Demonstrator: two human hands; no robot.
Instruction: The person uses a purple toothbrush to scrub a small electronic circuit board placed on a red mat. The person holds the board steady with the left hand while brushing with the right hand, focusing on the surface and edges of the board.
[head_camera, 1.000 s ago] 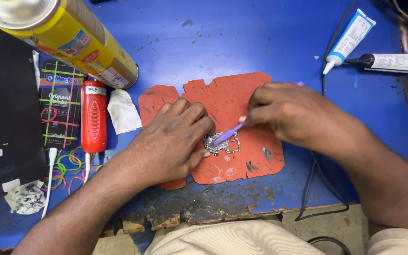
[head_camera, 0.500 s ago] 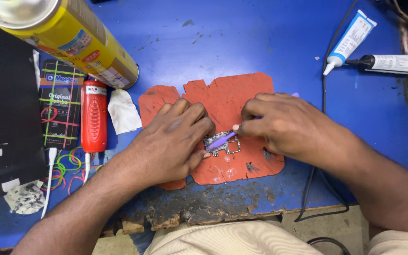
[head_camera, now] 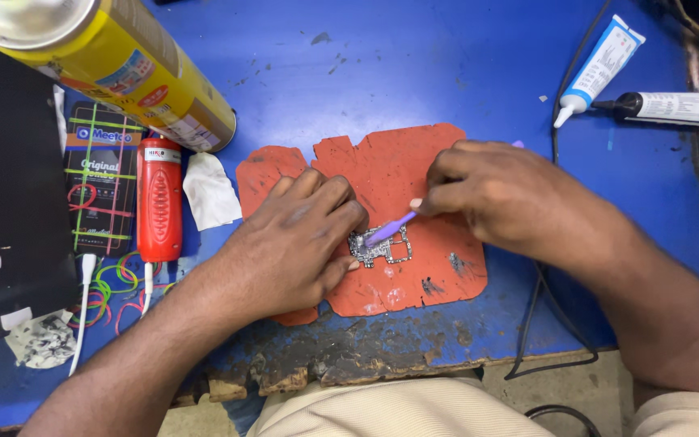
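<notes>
A small silvery circuit board (head_camera: 386,245) lies on a worn orange mat (head_camera: 398,166) on the blue bench. My left hand (head_camera: 297,239) lies flat over the mat's left side, its fingertips pressing the board's left edge. A thin purple brush (head_camera: 390,230) is gripped in my right hand (head_camera: 495,198), and its tip rests on the board's top. The far end of the brush pokes out behind my right hand.
A big yellow spray can (head_camera: 115,61) lies at the top left, beside a red tool (head_camera: 160,199), a white scrap (head_camera: 210,191) and coloured rubber bands (head_camera: 111,283). Two glue tubes (head_camera: 600,69) (head_camera: 673,107) and a black cable (head_camera: 545,243) are at the right. The bench's front edge is chipped.
My right hand slid the brush down-left across the board, then drew back up-right to where it was a second ago. My left hand has stayed still.
</notes>
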